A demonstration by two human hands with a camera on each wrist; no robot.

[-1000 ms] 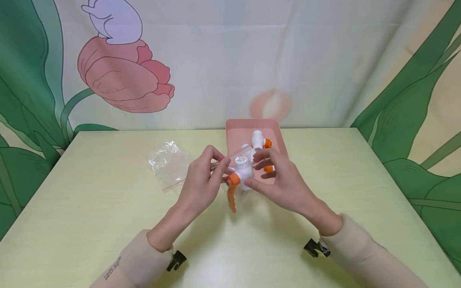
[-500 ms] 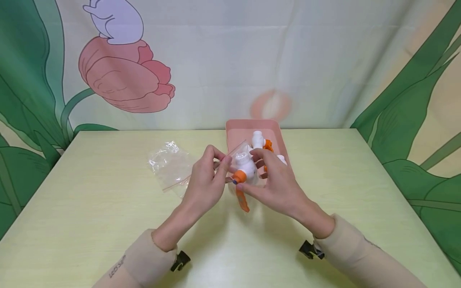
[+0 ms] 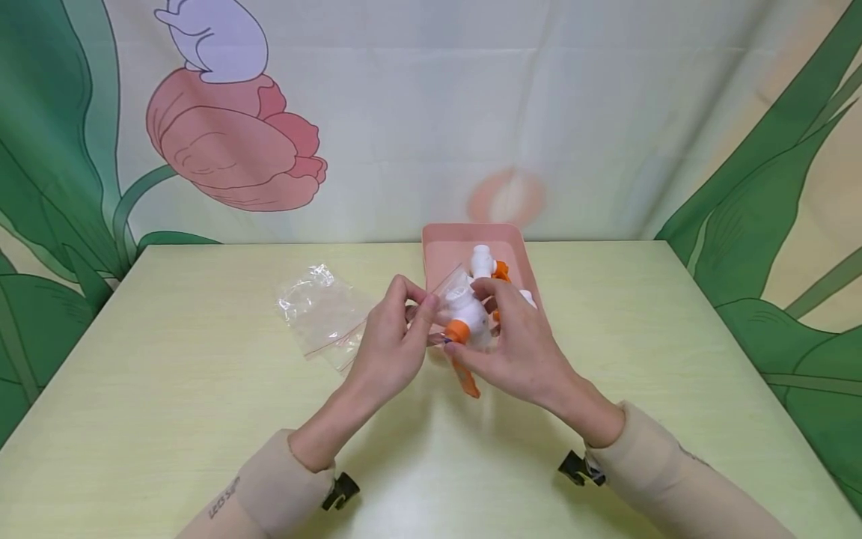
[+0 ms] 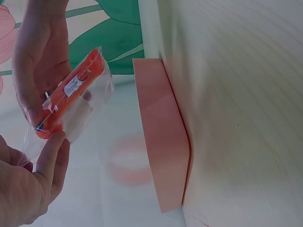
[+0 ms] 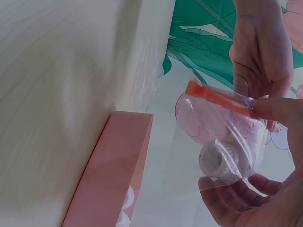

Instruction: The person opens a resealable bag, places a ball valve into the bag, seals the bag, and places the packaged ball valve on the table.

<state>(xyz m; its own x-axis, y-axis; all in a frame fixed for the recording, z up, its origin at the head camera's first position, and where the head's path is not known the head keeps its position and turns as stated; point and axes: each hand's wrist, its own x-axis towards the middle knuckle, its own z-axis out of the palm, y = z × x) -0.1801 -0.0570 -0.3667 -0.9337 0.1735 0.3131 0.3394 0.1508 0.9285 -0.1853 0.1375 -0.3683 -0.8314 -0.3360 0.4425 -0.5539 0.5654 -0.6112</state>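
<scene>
A white plastic ball valve (image 3: 474, 317) with an orange lever handle (image 4: 71, 92) is inside a clear zip bag (image 5: 187, 125), held up over the table. My left hand (image 3: 393, 333) pinches the bag near its opening with thumb and fingers. From the other side my right hand (image 3: 521, 340) grips the valve through the plastic, its thumb by the handle's hub and its fingers behind the white body. The lever points down toward the table in the head view. A ribbed white end (image 5: 212, 160) of the valve shows through the bag in the right wrist view.
Behind the hands lies a pink tray (image 3: 441, 238) with another white valve (image 3: 481, 260) and more orange-handled pieces, partly covered by the right hand. An empty clear zip bag (image 3: 316, 311) lies on the table (image 3: 202, 389) to the left. A printed curtain (image 3: 404, 135) hangs behind.
My right hand has come left and taken hold of the bagged valve. The valve has tilted, its lever swinging to the right, and my left hand has shifted slightly right.
</scene>
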